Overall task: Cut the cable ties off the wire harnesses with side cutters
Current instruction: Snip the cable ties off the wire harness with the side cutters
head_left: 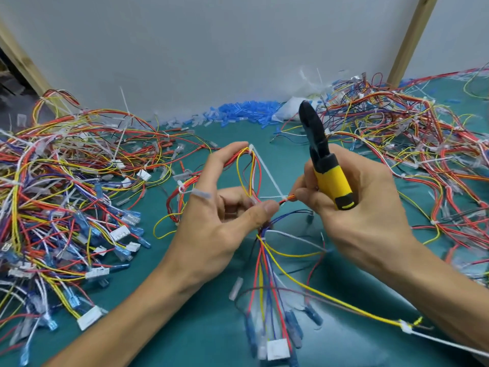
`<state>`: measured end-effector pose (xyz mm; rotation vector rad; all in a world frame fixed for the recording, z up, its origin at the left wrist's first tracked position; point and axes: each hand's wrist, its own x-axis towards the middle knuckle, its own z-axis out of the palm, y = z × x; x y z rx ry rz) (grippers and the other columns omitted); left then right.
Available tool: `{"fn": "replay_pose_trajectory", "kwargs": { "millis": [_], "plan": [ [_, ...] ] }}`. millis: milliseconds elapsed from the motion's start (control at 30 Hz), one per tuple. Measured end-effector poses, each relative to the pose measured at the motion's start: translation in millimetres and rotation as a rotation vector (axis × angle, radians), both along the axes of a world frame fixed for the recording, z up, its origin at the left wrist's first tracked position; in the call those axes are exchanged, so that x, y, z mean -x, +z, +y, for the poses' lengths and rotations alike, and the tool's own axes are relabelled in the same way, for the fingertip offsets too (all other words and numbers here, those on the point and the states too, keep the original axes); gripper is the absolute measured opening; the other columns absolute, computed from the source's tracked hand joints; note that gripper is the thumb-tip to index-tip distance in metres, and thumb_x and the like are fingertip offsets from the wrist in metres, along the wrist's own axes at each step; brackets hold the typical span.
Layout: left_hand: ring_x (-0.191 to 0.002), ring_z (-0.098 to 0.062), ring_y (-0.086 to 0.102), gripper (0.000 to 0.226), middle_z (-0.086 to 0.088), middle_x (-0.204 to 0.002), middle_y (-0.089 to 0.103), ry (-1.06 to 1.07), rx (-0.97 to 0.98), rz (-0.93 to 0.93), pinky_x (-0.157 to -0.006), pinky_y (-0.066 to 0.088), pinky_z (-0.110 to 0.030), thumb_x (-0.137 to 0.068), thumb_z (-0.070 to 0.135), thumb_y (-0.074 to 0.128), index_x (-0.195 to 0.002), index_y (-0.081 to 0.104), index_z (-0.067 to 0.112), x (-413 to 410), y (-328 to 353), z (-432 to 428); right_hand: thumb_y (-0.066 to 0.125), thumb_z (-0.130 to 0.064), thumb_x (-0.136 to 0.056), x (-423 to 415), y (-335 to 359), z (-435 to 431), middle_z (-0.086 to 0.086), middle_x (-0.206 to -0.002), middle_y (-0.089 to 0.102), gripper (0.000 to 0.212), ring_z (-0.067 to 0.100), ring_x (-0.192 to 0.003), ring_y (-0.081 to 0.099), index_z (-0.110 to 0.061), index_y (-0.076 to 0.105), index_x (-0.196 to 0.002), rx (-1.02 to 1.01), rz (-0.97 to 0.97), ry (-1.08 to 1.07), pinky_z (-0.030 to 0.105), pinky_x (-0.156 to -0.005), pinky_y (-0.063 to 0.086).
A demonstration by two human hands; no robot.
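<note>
The person's left hand [225,207] pinches a thin wire harness of red, yellow, orange and white leads [244,170] between thumb and curled fingers. The raised forefinger props the wires into a loop, which probably keeps the bundle taut and its fastening exposed. A white nylon cable tie [267,173] sits at the top of that loop, and its long stiff tail slants down towards the right hand [365,215].

That hand is wrapped round the yellow grip of the black-headed side cutters [321,160]. The tool is parked upright with its tip pointing away from the work. This seems to free the fingertips, which nip the same wires just beside the left thumb. A second white tie appears to cross there, though the blur makes it hard to tell whether it is still fastened.

The rest of the harness hangs below the hands to a white plastic plug [276,349] lying on the teal work mat [206,319].

Tangled heaps of multicoloured harnesses lie to the left [66,197] and to the right [402,144]. A drift of small blue plastic sleeves [246,108] lies against the white back panel [211,49].

The cutting of this tie looks not yet done. The cutters would first have to be tipped down to it.
</note>
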<state>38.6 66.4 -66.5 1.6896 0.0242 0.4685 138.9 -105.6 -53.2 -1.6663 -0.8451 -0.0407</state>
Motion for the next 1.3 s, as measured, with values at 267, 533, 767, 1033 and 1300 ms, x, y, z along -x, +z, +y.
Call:
{"fn": "replay_pose_trajectory", "kwargs": {
  "millis": [267, 533, 767, 1033, 1300],
  "plan": [
    [-0.072, -0.031, 0.072, 0.081, -0.005, -0.086, 0.074, 0.146, -0.181, -0.037, -0.065, 0.058, -0.052, -0.084, 0.015, 0.08, -0.145, 0.038, 0.048, -0.7, 1.8, 3.9, 0.064, 0.018, -0.079, -3.9, -0.4, -0.4, -0.002, -0.077, 0.07, 0.035, 0.013, -0.081, 0.075, -0.017, 0.061, -0.079, -0.004, -0.057, 0.037, 0.03, -0.073, 0.06],
    [-0.057, -0.024, 0.07, 0.083, -0.009, -0.088, 0.072, 0.175, -0.227, -0.191, -0.057, 0.06, -0.039, -0.088, -0.003, 0.072, -0.151, 0.035, 0.037, 2.5, -1.0, 5.9, 0.064, -0.007, -0.082, -5.3, 6.9, -8.6, -0.002, -0.082, 0.066, 0.018, 0.027, -0.081, 0.061, -0.021, 0.069, -0.091, 0.219, -0.339, 0.094, 0.046, -0.07, 0.049],
    [-0.075, -0.017, 0.073, 0.086, 0.012, -0.092, 0.069, 0.273, -0.463, -0.383, -0.056, 0.051, -0.039, -0.087, -0.004, 0.074, -0.147, 0.034, 0.043, 6.6, 1.1, 11.1, 0.047, -0.013, -0.068, -30.5, 22.1, -23.4, 0.0, -0.086, 0.062, 0.03, 0.03, -0.08, 0.055, -0.016, 0.065, -0.092, 0.446, -0.447, 0.022, 0.044, -0.072, 0.048],
    [-0.087, -0.011, 0.072, 0.073, 0.019, -0.102, 0.066, 0.233, -0.57, -0.407, -0.062, 0.048, -0.024, -0.086, -0.004, 0.074, -0.143, 0.04, 0.026, 8.8, 2.5, 14.8, 0.041, -0.035, -0.065, -36.8, 28.0, -33.7, -0.01, -0.091, 0.054, 0.042, 0.028, -0.08, 0.054, -0.034, 0.063, -0.101, 0.715, -0.523, 0.048, 0.048, -0.065, 0.052],
    [-0.085, -0.011, 0.071, 0.079, 0.017, -0.097, 0.066, 0.256, -0.567, -0.417, -0.067, 0.047, -0.019, -0.089, 0.005, 0.073, -0.147, 0.036, 0.045, 6.6, 0.6, 15.6, 0.045, -0.027, -0.065, -42.0, 30.7, -36.4, -0.005, -0.082, 0.054, 0.031, 0.023, -0.076, 0.053, -0.027, 0.066, -0.089, 0.659, -0.517, 0.081, 0.046, -0.06, 0.046]
  ]
}}
